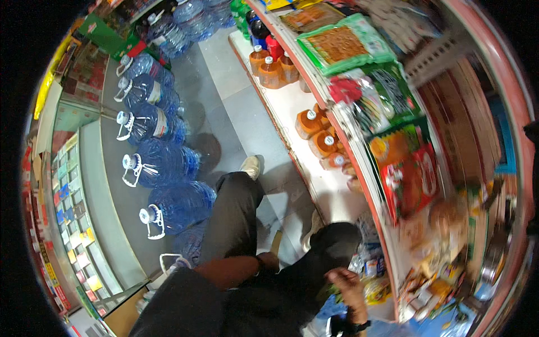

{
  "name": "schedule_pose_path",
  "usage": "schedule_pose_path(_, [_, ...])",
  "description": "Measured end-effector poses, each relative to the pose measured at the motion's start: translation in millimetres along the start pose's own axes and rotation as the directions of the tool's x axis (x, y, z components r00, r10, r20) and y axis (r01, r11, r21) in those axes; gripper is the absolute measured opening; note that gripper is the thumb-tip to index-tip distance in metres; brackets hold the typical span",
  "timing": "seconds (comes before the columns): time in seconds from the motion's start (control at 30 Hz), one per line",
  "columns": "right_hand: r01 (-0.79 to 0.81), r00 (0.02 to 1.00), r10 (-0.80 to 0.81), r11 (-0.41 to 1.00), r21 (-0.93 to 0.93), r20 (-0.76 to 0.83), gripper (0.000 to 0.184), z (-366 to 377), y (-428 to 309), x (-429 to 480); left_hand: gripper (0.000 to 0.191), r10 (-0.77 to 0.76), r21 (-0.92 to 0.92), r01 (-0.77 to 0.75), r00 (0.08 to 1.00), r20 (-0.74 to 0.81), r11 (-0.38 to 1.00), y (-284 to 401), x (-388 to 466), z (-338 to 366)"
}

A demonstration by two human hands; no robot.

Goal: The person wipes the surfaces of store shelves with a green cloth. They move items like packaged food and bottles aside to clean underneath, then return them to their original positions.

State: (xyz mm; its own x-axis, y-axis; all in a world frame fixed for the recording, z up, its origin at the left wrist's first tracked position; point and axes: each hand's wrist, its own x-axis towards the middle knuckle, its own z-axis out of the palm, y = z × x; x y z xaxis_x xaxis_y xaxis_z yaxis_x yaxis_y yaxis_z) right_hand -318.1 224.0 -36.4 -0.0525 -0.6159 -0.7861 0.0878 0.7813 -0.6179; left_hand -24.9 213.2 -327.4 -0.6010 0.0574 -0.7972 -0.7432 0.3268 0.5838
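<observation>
My left hand [268, 261] is low between my legs, with a band at the wrist. A narrow tan strip [276, 242] sticks up from it and appears to be in its grip; I cannot tell its material. My right hand [347, 286], with a dark watch or band on the wrist, is beside my dark-clothed right knee. Its fingers are bent and blurred, and nothing plainly shows in them. Behind it are a yellow packet [377, 290] and other packaged goods near the lower end of the shelf.
Large blue water bottles [168, 162] with white handles line the left side, before a glass display case [80, 210]. On the right, a white lower shelf [278, 99] holds orange drink bottles [269, 73]. Snack packets [337, 44] lie above its red-edged board. Grey floor tiles [223, 105] run between.
</observation>
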Motion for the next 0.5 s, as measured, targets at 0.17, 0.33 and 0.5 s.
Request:
schedule_pose_path(0.17, [-0.334,0.943,0.31,0.877,-0.346,-0.124,0.029,9.7,-56.1,74.5,0.019,-0.055,-0.187,0.045,0.997,-0.05,0.981,0.2,-2.0,3.5])
schedule_pose_path(0.33, [-0.087,0.978,0.188,0.773,-0.628,0.096,0.049,24.1,-102.4,136.1,0.017,-0.137,-0.239,0.1,0.98,-0.144,0.966,-3.3,-39.4,-51.3])
schedule_pose_path(0.5, [0.086,0.985,0.041,0.727,-0.682,0.169,0.057,62.7,-148.4,176.3,0.026,-0.32,-0.494,0.176,0.92,-0.224,0.851,-36.1,-86.8,-153.3])
